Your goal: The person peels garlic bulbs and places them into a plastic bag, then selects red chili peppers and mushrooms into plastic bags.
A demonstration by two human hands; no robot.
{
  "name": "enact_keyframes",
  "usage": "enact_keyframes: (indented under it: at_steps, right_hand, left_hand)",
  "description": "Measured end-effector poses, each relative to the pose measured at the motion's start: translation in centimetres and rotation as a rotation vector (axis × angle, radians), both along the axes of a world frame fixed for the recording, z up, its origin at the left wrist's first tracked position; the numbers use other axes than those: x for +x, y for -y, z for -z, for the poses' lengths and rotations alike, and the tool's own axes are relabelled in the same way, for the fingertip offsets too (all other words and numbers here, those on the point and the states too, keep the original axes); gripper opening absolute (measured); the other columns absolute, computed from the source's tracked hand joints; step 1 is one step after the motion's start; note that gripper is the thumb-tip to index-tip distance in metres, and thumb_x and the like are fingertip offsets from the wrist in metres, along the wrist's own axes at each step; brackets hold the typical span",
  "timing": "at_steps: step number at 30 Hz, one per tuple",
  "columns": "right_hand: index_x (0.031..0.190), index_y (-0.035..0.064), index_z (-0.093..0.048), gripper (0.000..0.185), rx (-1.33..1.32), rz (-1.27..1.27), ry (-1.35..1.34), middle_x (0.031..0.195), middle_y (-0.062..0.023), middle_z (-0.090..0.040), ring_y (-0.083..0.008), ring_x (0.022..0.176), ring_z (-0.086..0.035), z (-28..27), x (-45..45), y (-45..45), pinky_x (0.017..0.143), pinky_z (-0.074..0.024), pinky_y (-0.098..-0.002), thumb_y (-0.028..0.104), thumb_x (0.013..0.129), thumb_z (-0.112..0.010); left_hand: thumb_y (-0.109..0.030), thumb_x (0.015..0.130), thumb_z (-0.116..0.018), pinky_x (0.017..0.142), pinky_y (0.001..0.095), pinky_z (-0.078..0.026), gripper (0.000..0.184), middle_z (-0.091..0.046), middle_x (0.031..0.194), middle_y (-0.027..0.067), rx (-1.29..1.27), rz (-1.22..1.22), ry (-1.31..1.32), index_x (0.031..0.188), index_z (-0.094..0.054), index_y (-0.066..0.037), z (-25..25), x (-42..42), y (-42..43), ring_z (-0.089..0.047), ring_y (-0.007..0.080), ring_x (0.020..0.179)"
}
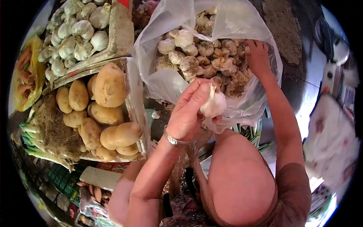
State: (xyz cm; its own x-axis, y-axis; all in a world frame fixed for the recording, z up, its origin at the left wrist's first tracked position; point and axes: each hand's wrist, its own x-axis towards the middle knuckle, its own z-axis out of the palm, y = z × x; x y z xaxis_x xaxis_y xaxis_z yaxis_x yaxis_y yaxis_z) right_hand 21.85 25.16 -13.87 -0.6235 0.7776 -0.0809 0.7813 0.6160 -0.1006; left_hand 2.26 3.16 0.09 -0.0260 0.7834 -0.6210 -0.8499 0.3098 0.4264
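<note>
Your left hand (193,108) grips a bulb (214,104), stem toward the heap (204,60) beyond. Your right hand (259,58) is nearer, grip hidden.

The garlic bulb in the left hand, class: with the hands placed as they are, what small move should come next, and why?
Probably the right hand should pick up one loose bulb: it already reaches among the garlic in the plastic bag, while the left hand is occupied, holding a garlic bulb. Whether the right fingertips already grip something is hidden.
</note>
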Motion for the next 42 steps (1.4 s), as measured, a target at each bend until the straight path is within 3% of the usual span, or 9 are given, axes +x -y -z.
enact_keyframes:
  at_steps: [4, 9, 14, 18, 21, 25, 34, 36, 42]
  right_hand:
    - [0.121, 0.0095, -0.055, 0.041, -0.264, 0.049, -0.316, 0.110, -0.0118, -0.058, -0.0306, 0.104, -0.055, -1.8, 0.3, -0.1, 0.091, -0.0432, -0.0421, 0.004, 0.082, -0.064]
    - [0.121, 0.0051, -0.054, 0.037, -1.353, 0.714, -0.995, 0.104, -0.0086, -0.063, -0.0221, 0.099, -0.062, -5.2, -0.5, 3.0, 0.077, -0.0511, -0.0318, 0.016, 0.088, -0.065]
    - [0.116, 0.0073, -0.063, 0.029, -0.923, 0.389, -0.956, 0.105, -0.0041, -0.064, -0.0199, 0.097, -0.061, -3.5, -0.7, 6.4, 0.085, -0.0490, -0.0291, 0.024, 0.096, -0.051]
    - [0.113, 0.0039, -0.064, 0.030, -1.289, 0.321, -0.929, 0.099, -0.0040, -0.067, -0.0112, 0.093, -0.059, -10.3, -4.4, 8.9, 0.084, -0.0487, -0.0261, 0.025, 0.102, -0.046]
    - [0.120, 0.0034, -0.060, 0.025, -1.050, 0.135, -0.883, 0.103, -0.0033, -0.066, -0.0115, 0.093, -0.059, -10.9, -4.9, 7.6, 0.083, -0.0497, -0.0260, 0.015, 0.101, -0.048]
    - [0.121, 0.0048, -0.059, 0.025, -0.936, -0.135, -0.857, 0.102, -0.0065, -0.066, -0.0130, 0.091, -0.062, -11.8, -5.7, 5.8, 0.079, -0.0517, -0.0272, 0.009, 0.099, -0.048]
    - [0.121, 0.0063, -0.056, 0.038, -0.215, 0.052, 0.014, 0.111, -0.0244, -0.062, -0.0398, 0.105, -0.059, 3.0, -3.7, -3.5, 0.090, -0.0443, -0.0492, 0.007, 0.084, -0.048]
    - [0.123, 0.0047, -0.056, 0.040, -0.195, 0.035, 0.072, 0.112, -0.0243, -0.061, -0.0393, 0.105, -0.059, 2.7, -3.5, -3.7, 0.090, -0.0455, -0.0464, 0.007, 0.083, -0.051]
    - [0.126, 0.0127, -0.054, 0.042, -0.282, 0.026, -0.127, 0.107, -0.0189, -0.062, -0.0340, 0.095, -0.064, -0.6, -1.5, -2.7, 0.083, -0.0506, -0.0431, 0.004, 0.086, -0.055]
  left_hand:
    - [-0.022, 0.097, -0.057, 0.076, 0.0267, -0.050, 0.018, -0.062, 0.096, 0.0019, 0.097, -0.055, 0.034, 0.101, -0.061, -0.005, 1.3, 0.6, 0.5, -0.060, 0.0115, 0.083]
    - [-0.024, 0.095, -0.059, 0.070, 0.0350, -0.056, 0.023, -0.066, 0.093, 0.0124, 0.097, -0.025, -0.139, 0.106, -0.059, -0.003, 1.3, 0.9, -0.1, -0.064, 0.0180, 0.080]
    - [-0.019, 0.095, -0.057, 0.066, 0.0328, -0.056, 0.024, -0.067, 0.088, 0.0123, 0.095, 0.045, -0.128, 0.113, -0.058, -0.003, 2.1, 0.4, -0.2, -0.067, 0.0191, 0.075]
    - [-0.008, 0.092, -0.061, 0.056, 0.0257, -0.051, 0.048, -0.066, 0.094, 0.0106, -0.056, 0.050, -0.162, 0.135, -0.043, -0.004, 0.5, 1.0, -1.0, -0.059, 0.0097, 0.066]
    - [0.001, 0.082, -0.070, 0.075, 0.0387, -0.057, 0.073, -0.052, 0.129, 0.0115, 0.163, 0.053, -0.043, 0.144, -0.033, -0.009, 1.0, 0.8, -0.9, -0.060, 0.0226, 0.106]
    - [-0.001, 0.082, -0.069, 0.080, 0.0375, -0.056, 0.073, -0.054, 0.127, 0.0085, 0.266, 0.016, 0.009, 0.144, -0.032, -0.009, 1.7, 0.6, -1.3, -0.058, 0.0211, 0.110]
    - [-0.019, 0.082, -0.062, 0.090, 0.0489, -0.052, 0.065, -0.058, 0.120, 0.0167, 0.229, 0.023, 0.008, 0.139, -0.034, -0.006, 1.1, 0.4, -0.8, -0.064, 0.0369, 0.099]
    - [-0.019, 0.088, -0.062, 0.090, 0.0336, -0.050, 0.049, -0.059, 0.114, 0.0085, 0.173, -0.094, 0.210, 0.131, -0.043, -0.005, 0.5, 0.6, -0.5, -0.059, 0.0186, 0.104]
    - [-0.010, 0.092, -0.057, 0.090, 0.0294, -0.048, 0.035, -0.061, 0.112, 0.0063, 0.153, -0.051, 0.123, 0.126, -0.049, -0.005, 1.0, 0.4, -0.4, -0.059, 0.0145, 0.101]
